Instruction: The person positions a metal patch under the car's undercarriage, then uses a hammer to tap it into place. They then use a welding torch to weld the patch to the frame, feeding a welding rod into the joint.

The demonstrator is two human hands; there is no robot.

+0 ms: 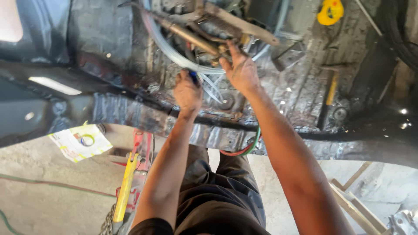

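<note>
Two bare hands up over a bare, blackened car floor pan (305, 87), seen from the head cam. Right hand (241, 69): fingers curled round the near end of a brass cutting torch (191, 38), thumb side pressed on the valve block; grip is closed on the torch body, not spread. Torch runs up and away to the left from that grip, w/ a flat brown lever (244, 24) lying just above it. Left hand (187, 92): fist pressed together round a small dark blue thing (193, 77), only its tip shows, can't tell what it is. Left fist sits just below and left of the right hand, apart, not touching.

Clear hose (174, 52) loops under the torch and passes between both hands. Red and green hoses (246, 149) hang over the sill edge, below the right wrist. Right of the right grip, well apart: hammer w/ yellow handle (331, 89) lying on the pan; yellow tool (330, 11) further up. Below-left of the left arm: red jack w/ yellow handle (130, 174), chain (107, 222), printed paper pack (80, 141) on concrete ground.
</note>
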